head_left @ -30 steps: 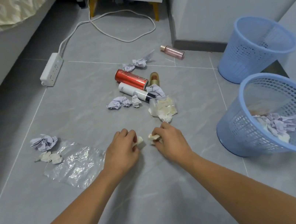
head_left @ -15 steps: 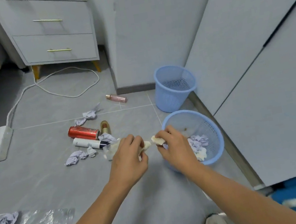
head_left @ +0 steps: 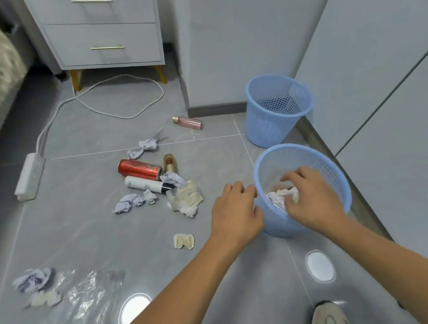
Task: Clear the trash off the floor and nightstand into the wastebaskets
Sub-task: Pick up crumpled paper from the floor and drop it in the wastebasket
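Few paper wads binned in near wastebasket [head_left: 332, 171]; right hand [head_left: 306, 197] fingers loosely curled above, empty; left hand [head_left: 236, 211] grip unclear; red can [head_left: 139, 168], wads left on floor [head_left: 90, 131].

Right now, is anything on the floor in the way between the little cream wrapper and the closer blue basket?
Nothing visible on the floor. The cream wrapper lies on bare tile left of the nearer wastebasket; only the left hand hovers over the gap between them.
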Available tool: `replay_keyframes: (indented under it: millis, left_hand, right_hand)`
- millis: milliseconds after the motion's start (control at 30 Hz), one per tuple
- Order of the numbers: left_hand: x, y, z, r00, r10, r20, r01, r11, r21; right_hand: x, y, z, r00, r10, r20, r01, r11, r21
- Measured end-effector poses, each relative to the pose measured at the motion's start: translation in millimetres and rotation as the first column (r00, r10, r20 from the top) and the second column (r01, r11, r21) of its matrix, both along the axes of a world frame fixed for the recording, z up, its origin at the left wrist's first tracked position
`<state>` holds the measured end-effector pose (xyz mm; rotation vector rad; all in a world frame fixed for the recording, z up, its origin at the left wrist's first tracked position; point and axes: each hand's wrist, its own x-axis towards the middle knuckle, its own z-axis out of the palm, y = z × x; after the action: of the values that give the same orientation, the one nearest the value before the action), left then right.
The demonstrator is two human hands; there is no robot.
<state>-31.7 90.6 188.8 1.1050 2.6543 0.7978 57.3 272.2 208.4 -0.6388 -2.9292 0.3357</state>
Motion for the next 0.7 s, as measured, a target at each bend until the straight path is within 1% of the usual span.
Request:
replay_keyframes:
  millis: [67,133,200,267,367,500,600,700]
  left_hand:
    - [-8.4,-33.8,-21.6,0.996,0.081,0.034,-0.080,0.996,-0.036]
    - [-16.8,-65.2,-42.5,0.987,0.149,0.058,-0.143,0.984,-0.106]
    - [-24.3,-90.2,-62.1,0.979,0.191,0.072,-0.177,0.970,-0.166]
    - [-31.5,-108.8,-82.8,0.971,0.219,0.093,-0.195,0.957,-0.217]
    - [-39.8,-122.8,-116.6,0.966,0.232,0.117,-0.196,0.945,-0.261]
    - [-48.9,-125.0,-163.4,0.960,0.243,0.137,-0.208,0.950,-0.232]
    - [-53.8,-124.4,-192.4,0.966,0.237,0.103,-0.206,0.947,-0.248]
    - [-54.3,-128.9,-210.6,0.981,0.189,0.039,-0.172,0.949,-0.266]
  right_hand:
    - [-22.3,-24.0,-8.0,0.995,0.076,-0.067,-0.076,0.997,0.007]
    - [-43.4,-51.5,-20.1,0.980,0.157,-0.123,-0.158,0.987,0.004]
    - [-62.2,-78.3,-37.5,0.965,0.224,-0.137,-0.228,0.974,-0.014]
    - [-78.5,-100.7,-60.6,0.956,0.274,-0.103,-0.280,0.959,-0.047]
    - [-96.8,-121.2,-101.2,0.950,0.313,-0.005,-0.312,0.945,-0.103]
    - [-117.9,-133.3,-156.0,0.918,0.377,0.121,-0.361,0.923,-0.134]
    - [-132.4,-135.5,-185.8,0.906,0.392,0.159,-0.368,0.915,-0.165]
    - [-142.4,-137.8,-204.7,0.891,0.418,0.177,-0.396,0.906,-0.148]
